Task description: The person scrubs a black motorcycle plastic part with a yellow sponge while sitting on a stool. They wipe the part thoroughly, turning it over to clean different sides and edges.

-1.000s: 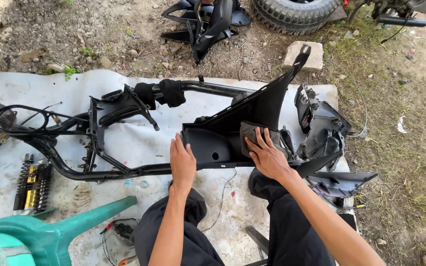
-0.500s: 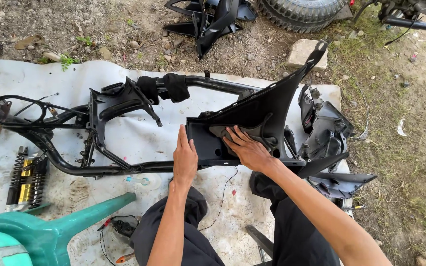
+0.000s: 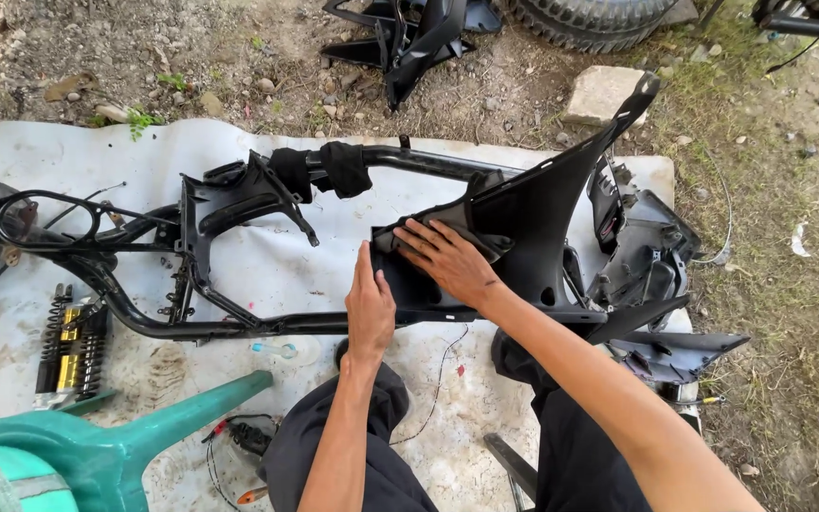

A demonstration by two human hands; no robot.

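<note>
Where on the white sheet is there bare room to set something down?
Bare white sheet lies above the black tubular frame, top left, and inside the frame left of the black plastic panel. Right of that panel it is crowded with grey plastic covers.

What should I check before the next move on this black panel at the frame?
1. Left hand steadies the black plastic panel at its left edge: ok.
2. Right hand lies flat on the panel's inner face: ok.
3. Panel sits against the black tube frame: ok; seating at the mounts: cannot tell.
4. Thin wire lies loose on the white sheet below the panel: not ok, may snag.
5. Fasteners in place: cannot tell.
</note>
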